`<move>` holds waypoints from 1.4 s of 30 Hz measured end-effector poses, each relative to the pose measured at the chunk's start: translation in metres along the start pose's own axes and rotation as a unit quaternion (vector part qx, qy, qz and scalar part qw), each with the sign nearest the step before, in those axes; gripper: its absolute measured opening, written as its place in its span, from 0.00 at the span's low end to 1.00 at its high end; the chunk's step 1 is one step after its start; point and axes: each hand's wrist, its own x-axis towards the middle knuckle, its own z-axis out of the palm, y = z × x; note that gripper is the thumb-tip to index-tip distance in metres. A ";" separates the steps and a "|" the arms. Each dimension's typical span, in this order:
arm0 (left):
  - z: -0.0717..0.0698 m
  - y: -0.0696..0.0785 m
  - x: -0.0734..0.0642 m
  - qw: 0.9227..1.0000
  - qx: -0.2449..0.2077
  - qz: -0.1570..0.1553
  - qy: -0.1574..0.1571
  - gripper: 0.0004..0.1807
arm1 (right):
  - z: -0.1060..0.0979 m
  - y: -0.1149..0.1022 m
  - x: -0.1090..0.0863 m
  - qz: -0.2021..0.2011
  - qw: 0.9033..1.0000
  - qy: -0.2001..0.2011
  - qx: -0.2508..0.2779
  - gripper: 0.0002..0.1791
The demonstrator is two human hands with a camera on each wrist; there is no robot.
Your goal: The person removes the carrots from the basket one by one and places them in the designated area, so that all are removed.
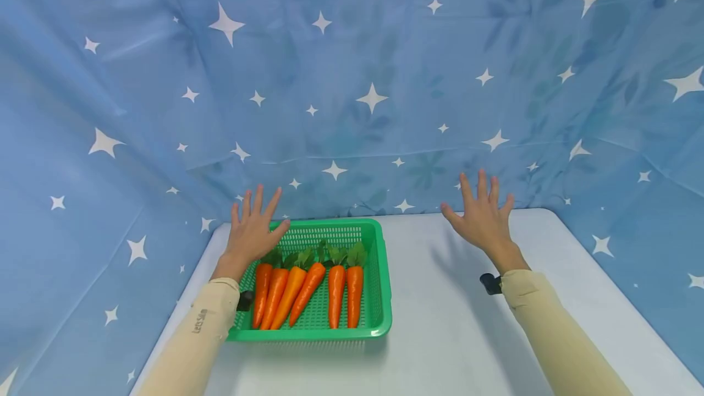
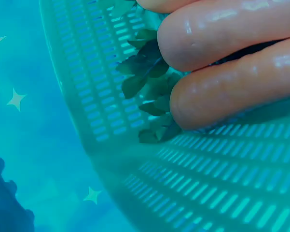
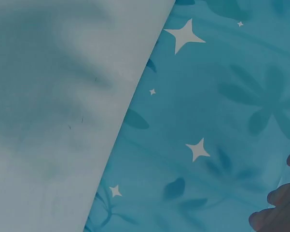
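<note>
A green plastic basket (image 1: 379,286) with slotted walls stands on the left half of the white table. Several orange carrots (image 1: 337,298) with leafy green tops lie side by side in it, leaves toward the back. My left hand (image 1: 250,234) hovers over the basket's left rear corner, fingers spread, holding nothing. In the left wrist view, carrots (image 2: 231,89) and their leaves (image 2: 145,67) appear close up against the basket wall. Over the table's right rear part, my right hand (image 1: 484,219) is held up with spread fingers and nothing in it; its fingertips (image 3: 280,198) show at the right wrist view's edge.
The white table (image 1: 429,322) has rounded rear corners. A blue curtain (image 1: 352,54) with white stars and leaf prints hangs behind it and along both sides. Each wrist carries a small black device (image 1: 489,284) at the sleeve cuff.
</note>
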 end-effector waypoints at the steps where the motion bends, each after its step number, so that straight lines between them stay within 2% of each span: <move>1: -0.002 0.000 0.000 1.000 -0.004 0.001 -0.006 0.44 | 0.000 0.000 0.000 0.000 1.000 0.000 0.001 0.50; 3: -0.005 0.000 0.000 1.000 -0.017 0.008 -0.025 0.44 | 0.001 0.001 -0.001 0.001 1.000 0.000 0.000 0.51; 5: -0.009 -0.002 -0.002 0.997 -0.044 0.016 -0.059 0.44 | 0.002 0.001 -0.002 0.000 1.000 0.001 0.001 0.51; 8: -0.014 -0.010 -0.009 0.989 -0.090 0.018 -0.114 0.45 | 0.005 0.002 -0.003 0.000 1.000 0.000 0.001 0.51; 10: -0.017 -0.015 -0.016 0.983 -0.120 0.010 -0.140 0.45 | 0.007 0.002 -0.003 -0.001 1.000 -0.001 0.003 0.51; 13: -0.019 -0.025 -0.025 0.981 -0.135 -0.002 -0.141 0.45 | 0.008 0.003 -0.004 -0.001 1.000 -0.004 0.005 0.51; 15: -0.020 -0.031 -0.031 0.983 -0.130 -0.005 -0.132 0.45 | 0.008 0.003 -0.006 0.001 1.000 -0.007 0.009 0.51; 18: -0.019 -0.043 -0.037 0.984 -0.137 0.005 -0.113 0.46 | 0.009 0.003 -0.009 0.001 1.000 -0.009 0.014 0.51; 20: -0.020 -0.050 -0.042 0.980 -0.162 0.008 -0.114 0.46 | 0.009 0.004 -0.010 0.003 1.000 -0.011 0.017 0.51; 22: -0.022 -0.056 -0.047 0.973 -0.195 0.004 -0.124 0.47 | 0.011 0.005 -0.011 0.004 1.000 -0.015 0.021 0.50; 24: -0.027 -0.059 -0.054 0.965 -0.216 -0.018 -0.147 0.47 | 0.011 0.007 -0.010 0.009 0.999 -0.023 0.023 0.50; 27: -0.031 -0.066 -0.062 0.957 -0.215 -0.058 -0.187 0.46 | 0.011 0.008 -0.010 0.015 0.999 -0.034 0.031 0.51; 30: -0.033 -0.072 -0.070 0.952 -0.208 -0.082 -0.208 0.46 | 0.011 0.011 -0.011 0.022 0.998 -0.040 0.039 0.51; 36: -0.029 -0.082 -0.090 0.948 -0.227 -0.091 -0.203 0.44 | 0.012 0.014 -0.014 0.031 0.997 -0.047 0.055 0.51; 42: -0.011 -0.093 -0.110 0.943 -0.237 -0.126 -0.198 0.44 | 0.012 0.012 -0.017 0.041 0.995 -0.061 0.064 0.51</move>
